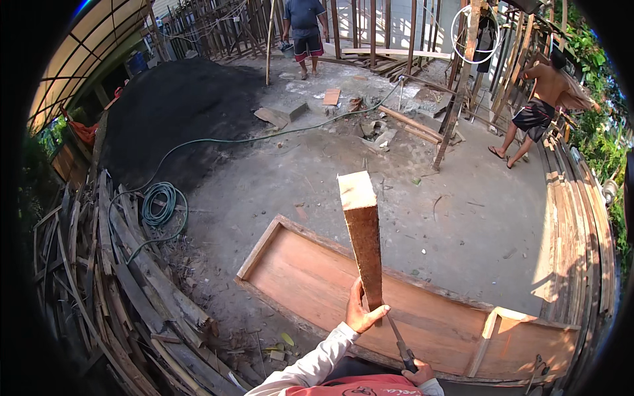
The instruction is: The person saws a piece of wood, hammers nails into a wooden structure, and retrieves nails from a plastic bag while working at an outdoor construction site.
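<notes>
My left hand (362, 311) is wrapped round the lower part of a squared length of timber (367, 247). The timber stands up in front of me, its pale sawn end toward me at the top. Close to my body, my right hand (419, 374) grips a thin tool with a dark handle (407, 356). Its slim shaft points up toward the timber's lower end; I cannot make out its exact kind. Beneath both hands lies a long plywood panel (304, 267) edged with wooden battens, with a crosspiece near its right end.
Old boards (142, 297) are heaped at left beside a coiled green hose (160, 203). Behind rises a dark sand pile (178, 105). Long planks (574, 231) line the right. One person (305, 30) stands at the back; another (538, 99) is at far right near a leaning post (456, 105).
</notes>
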`<state>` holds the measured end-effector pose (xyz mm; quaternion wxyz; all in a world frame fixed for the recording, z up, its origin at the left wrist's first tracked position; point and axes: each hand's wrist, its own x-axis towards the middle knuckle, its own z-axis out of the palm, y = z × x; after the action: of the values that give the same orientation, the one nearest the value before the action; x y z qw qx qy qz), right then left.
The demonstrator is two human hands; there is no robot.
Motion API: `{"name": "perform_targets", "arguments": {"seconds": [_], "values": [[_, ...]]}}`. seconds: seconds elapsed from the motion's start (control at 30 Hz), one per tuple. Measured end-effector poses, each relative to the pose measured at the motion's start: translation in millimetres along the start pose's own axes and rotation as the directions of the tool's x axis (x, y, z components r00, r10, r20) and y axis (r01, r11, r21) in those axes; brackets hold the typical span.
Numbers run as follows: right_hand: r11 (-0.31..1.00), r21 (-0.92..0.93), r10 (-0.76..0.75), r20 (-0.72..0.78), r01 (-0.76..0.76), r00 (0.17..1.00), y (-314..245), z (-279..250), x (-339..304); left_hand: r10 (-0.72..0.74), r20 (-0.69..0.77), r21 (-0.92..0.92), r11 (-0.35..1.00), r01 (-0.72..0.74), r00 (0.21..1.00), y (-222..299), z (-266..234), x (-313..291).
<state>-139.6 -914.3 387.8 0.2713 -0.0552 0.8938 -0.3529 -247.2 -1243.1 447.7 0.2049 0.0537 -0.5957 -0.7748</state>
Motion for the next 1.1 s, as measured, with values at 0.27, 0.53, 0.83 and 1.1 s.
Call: {"name": "perform_targets", "arguments": {"seconds": [0.27, 0.53, 0.83, 1.1], "values": [[0.979, 0.176, -0.064, -0.190, 0.098, 0.980, 22.8, 17.1, 11.3, -0.299, -0.277, 0.013, 0.949, 0.315, 0.913, -121.0, 21.6, -3.9], [0.895, 0.446, 0.156, -0.313, 0.000, 0.937, 124.0, -75.2, 62.8, -0.288, -0.173, -0.061, 0.958, 0.282, 0.942, -168.2, 73.2, 150.6], [0.824, 0.554, 0.350, -0.333, -0.119, 0.876, 242.7, -157.9, 32.4, -0.663, -0.065, -0.231, 0.737, 0.635, 0.746, -204.9, 140.1, 249.1], [0.851, 0.512, 0.331, -0.352, -0.115, 0.875, 232.4, -195.0, 30.7, -0.757, -0.114, -0.425, 0.622, 0.657, 0.643, -247.2, 145.6, 277.8]]}}
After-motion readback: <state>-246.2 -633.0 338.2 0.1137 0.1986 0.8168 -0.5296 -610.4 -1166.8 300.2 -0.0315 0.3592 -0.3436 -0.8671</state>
